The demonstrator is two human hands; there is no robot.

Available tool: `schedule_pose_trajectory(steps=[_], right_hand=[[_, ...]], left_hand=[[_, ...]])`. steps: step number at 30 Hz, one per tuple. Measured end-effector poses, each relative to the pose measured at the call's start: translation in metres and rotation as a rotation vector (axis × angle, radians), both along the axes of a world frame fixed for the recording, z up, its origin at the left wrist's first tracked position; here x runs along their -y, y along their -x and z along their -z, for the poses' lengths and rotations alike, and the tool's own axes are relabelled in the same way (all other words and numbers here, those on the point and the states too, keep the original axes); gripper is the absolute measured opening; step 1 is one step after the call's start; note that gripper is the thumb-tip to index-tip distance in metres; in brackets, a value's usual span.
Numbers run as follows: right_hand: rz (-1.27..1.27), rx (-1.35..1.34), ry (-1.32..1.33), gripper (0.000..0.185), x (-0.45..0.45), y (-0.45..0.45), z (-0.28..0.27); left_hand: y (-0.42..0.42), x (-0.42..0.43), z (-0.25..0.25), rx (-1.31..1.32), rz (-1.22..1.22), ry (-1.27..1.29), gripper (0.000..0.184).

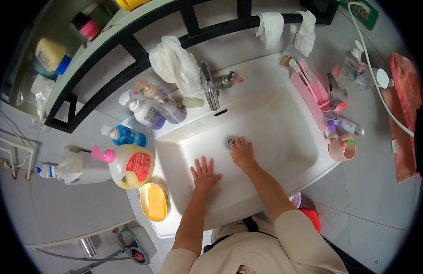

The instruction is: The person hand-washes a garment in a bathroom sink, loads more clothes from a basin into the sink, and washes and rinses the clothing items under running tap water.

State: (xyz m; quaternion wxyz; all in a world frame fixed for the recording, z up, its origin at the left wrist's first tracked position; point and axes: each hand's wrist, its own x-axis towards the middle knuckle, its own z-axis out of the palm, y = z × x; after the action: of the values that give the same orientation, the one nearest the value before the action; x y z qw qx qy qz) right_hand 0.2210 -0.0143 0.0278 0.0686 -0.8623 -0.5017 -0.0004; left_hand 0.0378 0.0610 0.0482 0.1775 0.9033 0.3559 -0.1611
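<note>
Inside the white sink, my left hand lies flat on the basin floor with its fingers spread and nothing in it. Farther right, my right hand is at the round metal drain, its fingers bent down over the drain's edge. Whether those fingers grip anything is hidden beneath them. The chrome faucet stands behind the drain, above both hands.
Several pump bottles and a yellow soap in a dish line the left rim. A pink holder and a pink cup are on the right. White cloths hang on the black rack.
</note>
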Motion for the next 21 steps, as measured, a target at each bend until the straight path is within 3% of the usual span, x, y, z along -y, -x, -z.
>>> schedule_pose_trajectory(steps=[13, 21], right_hand=[[0.007, 0.042, -0.001, 0.039, 0.007, 0.005, 0.009], [-0.029, 0.048, -0.130, 0.040, 0.012, 0.003, 0.016]], left_hand=[[-0.005, 0.000, -0.004, 0.000, 0.013, -0.008, 0.085], [-0.007, 0.000, -0.004, -0.025, 0.025, -0.033, 0.088]])
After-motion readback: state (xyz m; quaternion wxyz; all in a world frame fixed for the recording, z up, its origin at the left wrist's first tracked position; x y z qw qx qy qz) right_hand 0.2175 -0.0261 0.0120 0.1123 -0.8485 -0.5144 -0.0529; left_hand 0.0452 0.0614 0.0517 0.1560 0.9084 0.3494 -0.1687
